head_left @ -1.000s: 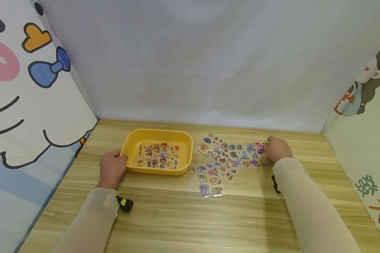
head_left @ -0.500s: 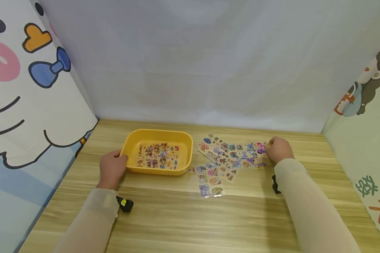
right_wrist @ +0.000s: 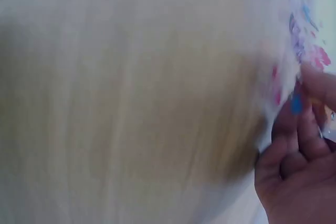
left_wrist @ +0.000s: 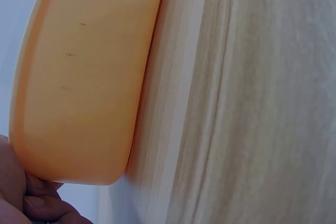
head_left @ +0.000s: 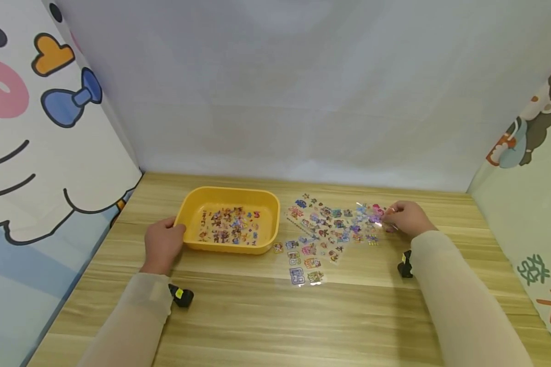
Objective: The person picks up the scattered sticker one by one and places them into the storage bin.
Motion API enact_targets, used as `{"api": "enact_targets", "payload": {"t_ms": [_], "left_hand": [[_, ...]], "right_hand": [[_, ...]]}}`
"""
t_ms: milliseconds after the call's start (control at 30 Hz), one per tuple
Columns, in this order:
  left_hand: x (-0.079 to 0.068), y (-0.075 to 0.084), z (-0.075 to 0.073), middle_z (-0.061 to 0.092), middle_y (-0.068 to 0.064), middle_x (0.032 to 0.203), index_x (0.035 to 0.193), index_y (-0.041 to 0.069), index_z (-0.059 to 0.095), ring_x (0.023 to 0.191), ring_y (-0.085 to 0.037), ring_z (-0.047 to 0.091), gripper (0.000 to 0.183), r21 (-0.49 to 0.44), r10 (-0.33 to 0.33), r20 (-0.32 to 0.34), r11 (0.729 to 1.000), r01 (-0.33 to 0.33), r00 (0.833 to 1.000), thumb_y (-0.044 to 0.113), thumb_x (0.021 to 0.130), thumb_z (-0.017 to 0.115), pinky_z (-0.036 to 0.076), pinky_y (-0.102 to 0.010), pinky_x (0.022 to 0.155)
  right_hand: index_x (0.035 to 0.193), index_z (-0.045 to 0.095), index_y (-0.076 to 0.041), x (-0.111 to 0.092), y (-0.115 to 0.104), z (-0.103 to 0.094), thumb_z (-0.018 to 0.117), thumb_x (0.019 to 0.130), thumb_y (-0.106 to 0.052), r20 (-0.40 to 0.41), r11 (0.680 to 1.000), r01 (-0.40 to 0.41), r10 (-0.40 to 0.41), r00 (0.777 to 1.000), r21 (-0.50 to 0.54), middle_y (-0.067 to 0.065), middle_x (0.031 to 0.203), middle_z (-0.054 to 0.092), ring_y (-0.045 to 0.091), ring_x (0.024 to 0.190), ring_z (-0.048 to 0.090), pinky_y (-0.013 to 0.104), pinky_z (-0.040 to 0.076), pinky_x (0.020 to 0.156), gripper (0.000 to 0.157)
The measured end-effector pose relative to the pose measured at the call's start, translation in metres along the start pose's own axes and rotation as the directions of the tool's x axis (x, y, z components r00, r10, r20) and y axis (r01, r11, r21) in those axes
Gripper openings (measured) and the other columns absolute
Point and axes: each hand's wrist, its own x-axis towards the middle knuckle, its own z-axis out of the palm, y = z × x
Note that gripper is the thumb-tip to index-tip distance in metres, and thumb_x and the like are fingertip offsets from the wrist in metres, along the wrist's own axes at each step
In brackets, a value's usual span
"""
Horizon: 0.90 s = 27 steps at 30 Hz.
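My left hand (head_left: 163, 242) grips the near left corner of a yellow plastic tray (head_left: 229, 248), thumb over its rim and fingers beneath. In the left wrist view the tray's outer wall (left_wrist: 86, 87) fills the upper left, with curled fingertips (left_wrist: 44, 205) under its corner. Many small colourful stickers show on the tray's floor. At the right, my right hand (head_left: 408, 218) pinches the edge of a clear sticker sheet (head_left: 366, 224) between thumb and fingers. The sheet is bent and catches the light. In the right wrist view part of it (right_wrist: 299, 35) shows beyond the thumb.
More clear sticker sheets (head_left: 304, 262) lie overlapping on the wooden table (head_left: 275, 326) between the tray and my right hand. A pale cloth wall (head_left: 303, 102) rises behind the table's far edge. Printed cartoon panels (head_left: 27, 153) stand at both sides.
My right hand has lifted the edge of the sticker sheet a little, its wrist shifting slightly right, and the sheet now bends and glints. My left hand and the tray stay put.
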Motion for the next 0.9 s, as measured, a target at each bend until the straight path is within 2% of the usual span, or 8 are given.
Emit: {"api": "enact_targets", "payload": {"t_ms": [67,167,333,467,733,900], "left_hand": [[0.000,0.000,0.000,0.062,-0.018,0.140,0.142,0.003,0.061,0.118,-0.029,0.059,0.048,0.000,0.002,-0.001,1.000,-0.002,1.000,0.021,0.099,0.052,0.051,-0.044,0.099],[0.000,0.000,0.000,0.062,-0.018,0.140,0.143,0.003,0.061,0.119,-0.029,0.059,0.048,0.003,0.002,-0.005,1.000,-0.002,1.000,0.021,0.099,0.052,0.051,-0.044,0.099],[0.000,0.001,0.001,0.061,-0.019,0.140,0.143,0.002,0.061,0.121,-0.030,0.058,0.048,0.005,-0.010,-0.015,1.000,0.010,1.000,0.020,0.099,0.052,0.050,-0.045,0.101],[-0.001,0.001,0.001,0.062,-0.019,0.140,0.142,0.001,0.061,0.122,-0.030,0.058,0.048,0.005,-0.018,-0.022,1.000,0.018,1.000,0.019,0.098,0.052,0.050,-0.046,0.101],[-0.001,0.003,0.002,0.062,-0.019,0.140,0.142,0.002,0.061,0.121,-0.030,0.058,0.048,0.007,-0.018,-0.022,1.000,0.018,1.000,0.019,0.098,0.052,0.051,-0.045,0.100],[-0.002,0.004,0.001,0.061,-0.019,0.141,0.143,0.002,0.061,0.121,-0.030,0.058,0.048,0.004,-0.017,-0.016,1.000,0.017,1.000,0.019,0.098,0.052,0.051,-0.045,0.100]], "right_hand": [[0.114,0.066,0.001,-0.001,0.000,-0.004,0.062,0.103,-0.029,0.016,1.000,0.001,-0.001,1.000,0.009,0.018,0.116,0.063,0.033,0.103,0.053,0.047,0.046,0.086,0.032],[0.130,0.064,0.002,-0.005,-0.001,-0.008,0.054,0.106,-0.034,0.040,0.999,-0.014,0.012,0.999,0.043,0.021,0.125,0.059,0.035,0.111,0.052,0.051,0.044,0.094,0.044],[0.138,0.057,0.011,-0.010,-0.007,-0.011,0.048,0.109,-0.028,0.064,0.988,-0.009,-0.001,0.998,0.154,0.015,0.115,0.063,0.023,0.093,0.057,0.038,0.052,0.081,0.049],[0.136,0.056,0.015,-0.012,-0.009,-0.010,0.050,0.109,-0.023,0.066,0.975,-0.009,-0.006,0.998,0.223,0.012,0.111,0.067,0.016,0.090,0.059,0.031,0.056,0.079,0.047],[0.143,0.049,0.015,-0.013,-0.014,-0.005,0.052,0.109,-0.021,0.133,0.938,-0.015,-0.033,0.991,0.346,0.006,0.105,0.063,0.014,0.088,0.059,0.033,0.056,0.082,0.050],[0.144,0.050,0.012,-0.014,-0.019,-0.004,0.052,0.109,-0.021,0.161,0.929,-0.027,-0.035,0.986,0.368,0.005,0.107,0.064,0.013,0.090,0.062,0.032,0.056,0.085,0.048]]}}
